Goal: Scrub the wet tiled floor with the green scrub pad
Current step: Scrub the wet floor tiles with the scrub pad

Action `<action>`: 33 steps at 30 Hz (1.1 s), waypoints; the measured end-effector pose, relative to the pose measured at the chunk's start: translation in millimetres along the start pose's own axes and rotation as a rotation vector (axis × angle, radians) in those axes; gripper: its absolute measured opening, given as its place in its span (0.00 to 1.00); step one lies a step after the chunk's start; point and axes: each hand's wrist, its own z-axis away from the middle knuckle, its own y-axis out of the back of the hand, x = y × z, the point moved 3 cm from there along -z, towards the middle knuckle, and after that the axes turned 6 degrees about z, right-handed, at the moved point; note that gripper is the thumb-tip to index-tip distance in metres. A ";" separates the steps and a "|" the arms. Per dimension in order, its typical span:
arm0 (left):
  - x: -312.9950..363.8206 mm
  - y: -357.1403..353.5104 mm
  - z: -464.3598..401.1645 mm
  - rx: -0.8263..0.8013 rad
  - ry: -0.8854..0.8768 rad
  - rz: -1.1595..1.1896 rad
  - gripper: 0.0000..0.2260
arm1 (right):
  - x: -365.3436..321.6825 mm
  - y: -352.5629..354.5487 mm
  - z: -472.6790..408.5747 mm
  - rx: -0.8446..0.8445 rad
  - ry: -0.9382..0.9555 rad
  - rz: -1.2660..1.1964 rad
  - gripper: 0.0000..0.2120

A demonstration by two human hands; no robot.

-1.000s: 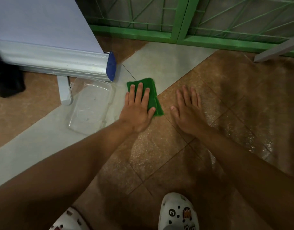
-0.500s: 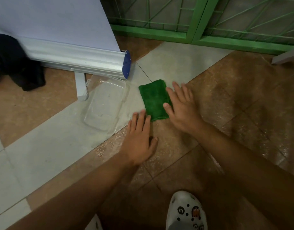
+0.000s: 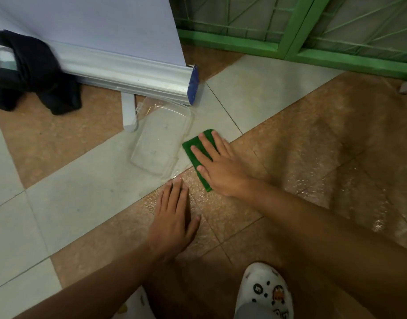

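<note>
the green scrub pad is laid flat on the wet tiled floor, across the seam where a pale grey tile meets the glossy brown tiles. it is pressed down by the right hand, whose fingers are stretched straight and slightly spread over the pad's top, with the palm covering its right side; nothing is curled round the pad. the left hand is placed flat on a brown tile nearer the body, fingers straight and close together, thumb held out to the side, and nothing is held in it. the two hands are set near each other but apart.

just left of the pad, a clear plastic container is seen lying on the grey tile, its edge almost touching the pad. behind it a roll-up banner base with a blue end cap is stood on the floor, and a black garment is draped over its left part. a green metal grille is seen along the back. a white clog with charms is visible at the bottom edge.
</note>
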 end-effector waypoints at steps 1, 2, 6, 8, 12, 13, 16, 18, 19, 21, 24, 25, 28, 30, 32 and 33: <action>-2.2 0.0 4.2 0.012 -0.012 0.013 0.35 | -9.2 -5.1 9.6 0.003 0.046 0.006 0.28; -3.8 0.0 6.8 0.024 -0.018 0.023 0.35 | -15.6 -9.7 19.7 0.004 0.085 0.013 0.27; -7.5 0.4 9.8 0.040 -0.018 0.023 0.35 | -4.7 -19.1 58.6 -0.008 0.177 0.041 0.27; -8.2 -0.3 9.2 0.042 -0.021 0.028 0.35 | 18.2 -16.1 74.2 -0.028 0.186 0.073 0.27; -7.6 -3.1 8.3 0.046 -0.020 0.043 0.35 | 66.6 7.6 70.1 -0.052 0.023 0.156 0.29; -7.4 -3.5 8.4 0.045 -0.018 0.047 0.35 | 73.6 14.2 62.0 -0.051 -0.036 0.137 0.30; -7.0 -2.3 7.7 0.039 -0.011 0.057 0.35 | 77.0 27.7 28.1 -0.063 -0.177 0.046 0.31; -5.8 -0.4 7.5 0.046 -0.009 0.074 0.34 | 64.0 28.4 9.0 -0.080 -0.181 0.014 0.30; -4.6 0.6 7.5 0.053 -0.011 0.089 0.34 | 53.4 26.9 2.9 -0.086 -0.147 0.006 0.30; -0.7 2.6 6.4 0.070 -0.012 0.116 0.34 | 27.4 18.7 0.5 -0.086 -0.032 0.017 0.29; 7.3 5.6 2.2 0.072 0.003 0.134 0.34 | -4.7 0.9 20.8 -0.056 0.109 0.076 0.28; 10.5 6.7 -0.3 0.075 0.000 0.146 0.33 | -8.0 -4.6 32.5 -0.039 0.122 0.084 0.29; 20.9 10.6 -14.2 0.084 -0.032 0.179 0.32 | 3.2 -17.6 75.0 0.007 0.117 0.065 0.30; 28.0 12.5 -28.9 0.081 -0.052 0.178 0.31 | 22.5 -20.5 101.7 0.017 0.098 0.056 0.31; 35.4 13.3 -49.2 0.083 -0.062 0.176 0.31 | 49.2 -17.5 116.6 -0.001 0.059 0.064 0.32; 39.0 14.5 -60.7 0.077 -0.069 0.168 0.31 | 64.5 -14.8 118.7 -0.016 0.037 0.060 0.32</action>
